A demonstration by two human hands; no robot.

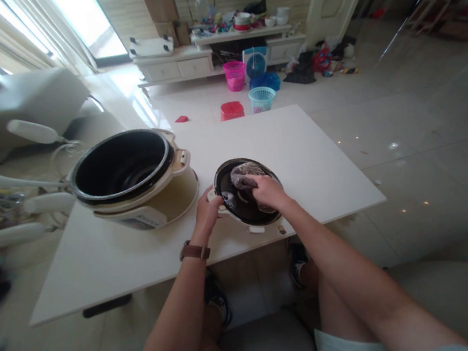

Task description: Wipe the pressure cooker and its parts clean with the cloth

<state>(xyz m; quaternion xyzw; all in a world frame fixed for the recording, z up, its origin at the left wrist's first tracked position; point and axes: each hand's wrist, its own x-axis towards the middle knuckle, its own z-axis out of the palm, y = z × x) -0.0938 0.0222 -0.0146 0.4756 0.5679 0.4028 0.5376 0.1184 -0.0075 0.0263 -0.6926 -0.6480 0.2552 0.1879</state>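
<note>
A round pot lid point(239, 212) with a dark inner face and a pale rim lies inner side up near the table's front edge. My left hand point(208, 209) grips its left rim, with the thumb on top. In my right hand point(267, 191) is a bunched grey-brown cloth point(247, 172), pressed against the lid's inside. The cloth and fingers cover part of that face. Left of the lid stands an electric cooker point(168, 199), cream-coloured, with its black inner pot point(123, 165) in it and its top uncovered.
All this rests on a white table point(314, 158). A small sticker point(281, 229) is at the table's front edge. Beyond are a red stool point(232, 110), a light-blue basket point(262, 97) and a pink basket point(235, 75). White padded bars point(34, 131) stand at the left.
</note>
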